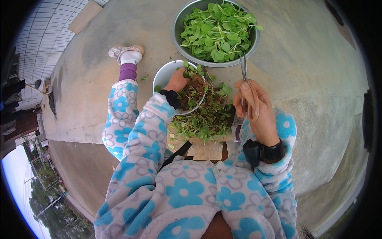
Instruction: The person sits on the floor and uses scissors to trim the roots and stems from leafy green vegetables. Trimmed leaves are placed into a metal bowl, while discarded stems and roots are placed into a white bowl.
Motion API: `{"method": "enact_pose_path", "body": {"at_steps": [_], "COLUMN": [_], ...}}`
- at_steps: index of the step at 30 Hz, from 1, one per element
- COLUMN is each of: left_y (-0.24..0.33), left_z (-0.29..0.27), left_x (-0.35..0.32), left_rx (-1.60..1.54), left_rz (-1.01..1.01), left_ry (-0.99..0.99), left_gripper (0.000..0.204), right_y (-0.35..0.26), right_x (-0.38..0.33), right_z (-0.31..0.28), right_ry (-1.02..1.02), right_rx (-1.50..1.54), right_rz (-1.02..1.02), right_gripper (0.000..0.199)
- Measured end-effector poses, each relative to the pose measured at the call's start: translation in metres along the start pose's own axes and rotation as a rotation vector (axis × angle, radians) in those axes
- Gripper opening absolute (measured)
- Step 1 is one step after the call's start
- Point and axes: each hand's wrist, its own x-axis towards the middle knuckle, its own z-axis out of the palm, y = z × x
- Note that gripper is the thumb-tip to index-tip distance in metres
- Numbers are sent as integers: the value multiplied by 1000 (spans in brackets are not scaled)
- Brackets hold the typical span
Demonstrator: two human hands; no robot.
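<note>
My left hand (pixel 178 81) reaches into a white bucket (pixel 160 76) that stands in front of me. Its fingers go in among leafy greens with brown, rootlike clumps (pixel 195 85), and their tips are hidden there. In my right hand (pixel 260 113) is a pair of scissors (pixel 244 72) with brownish handles, its blades pointing away from me, slightly parted. Right of the bucket and in front of it lies a heap of tangled greens (pixel 207 119). Beyond, a large metal basin (pixel 176 40) is piled with loose, bright green leaves (pixel 217 32).
The basin and bucket stand on a concrete floor (pixel 306 63). My left foot, in a patterned shoe (pixel 126 51), rests left of the bucket. A few leaf scraps (pixel 144 78) lie beside it. A white tiled wall (pixel 41 44) rises at the far left.
</note>
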Motion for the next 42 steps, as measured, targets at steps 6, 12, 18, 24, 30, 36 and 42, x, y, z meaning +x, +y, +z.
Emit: {"method": "enact_pose_path", "body": {"at_steps": [6,12,18,24,30,36,42], "left_y": [-9,4,20,5,-2,9,25], "left_z": [-43,-37,-7,-38,-62,-38,-56], "left_x": [-46,-118,-154,-141,-70,-13,-69], "left_rx": [-43,-156,-254,-396,-247,-43,-127], "left_rz": [-201,-276,-168,-159,-48,-39,-39], "left_ry": [-28,205,50,243,438,222,144], "left_gripper": [37,31,22,19,20,34,34], "right_y": [7,18,29,33,26,25,29], "right_x": [20,37,56,54,33,25,30], "right_z": [12,30,47,53,33,11,18], "right_ry": [-25,-73,-133,-173,-111,-28,-111], "right_rx": [-33,-156,-266,-283,-322,-301,-270], "right_rz": [-1,16,70,61,63,82,70], "right_gripper": [40,38,39,37,36,35,35]}}
